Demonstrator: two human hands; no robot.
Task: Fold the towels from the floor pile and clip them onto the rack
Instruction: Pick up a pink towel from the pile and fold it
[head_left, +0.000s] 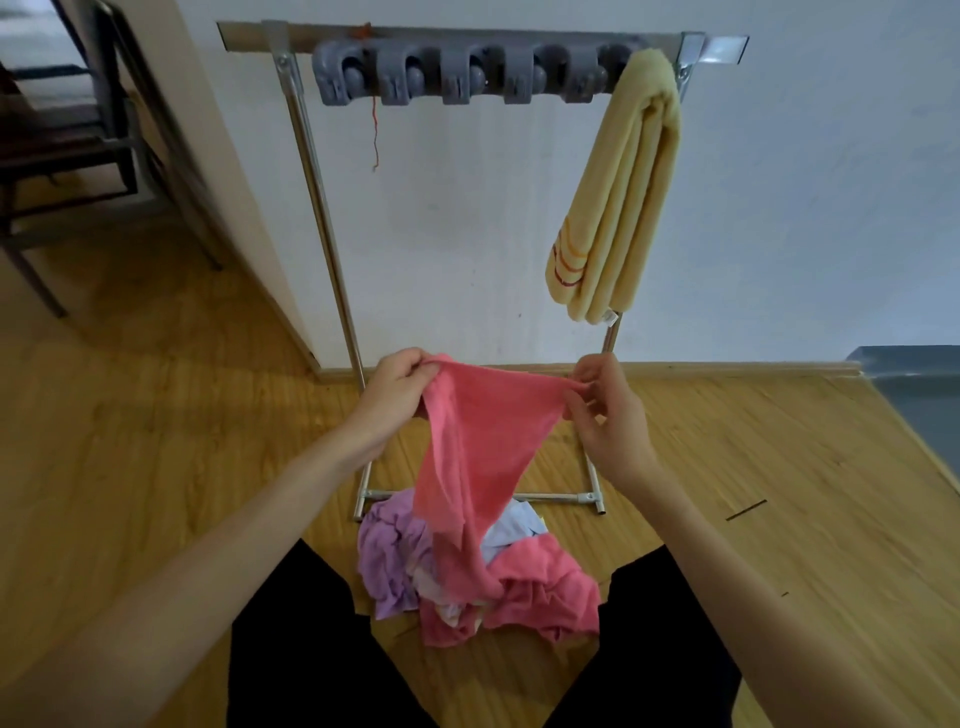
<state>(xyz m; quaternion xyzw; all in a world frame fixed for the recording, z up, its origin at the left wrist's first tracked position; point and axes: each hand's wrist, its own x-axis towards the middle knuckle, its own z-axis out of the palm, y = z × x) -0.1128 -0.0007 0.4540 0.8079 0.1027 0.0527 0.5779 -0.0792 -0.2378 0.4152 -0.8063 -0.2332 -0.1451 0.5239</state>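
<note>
Head view: pink towel (467, 447) pinched at its top edge by both hands.
Left hand (395, 395) and right hand (608, 415) level; towel hangs down into pile (415, 566).

The rack (332, 249) stands against the wall (467, 208), its base bar on the floor (156, 415). A row of 5 clips (467, 73) sits along its top bar, and 1 folded towel (618, 197) hangs at the right end. Before the rack, the pile (395, 561) lies on the floor between the person's knees. Above the pile, the left hand (395, 395) and right hand (608, 415) hold 1 towel (472, 447) between them, its lower end trailing into the pile. A chair (78, 145) stands far left, beyond the wall's corner.
</note>
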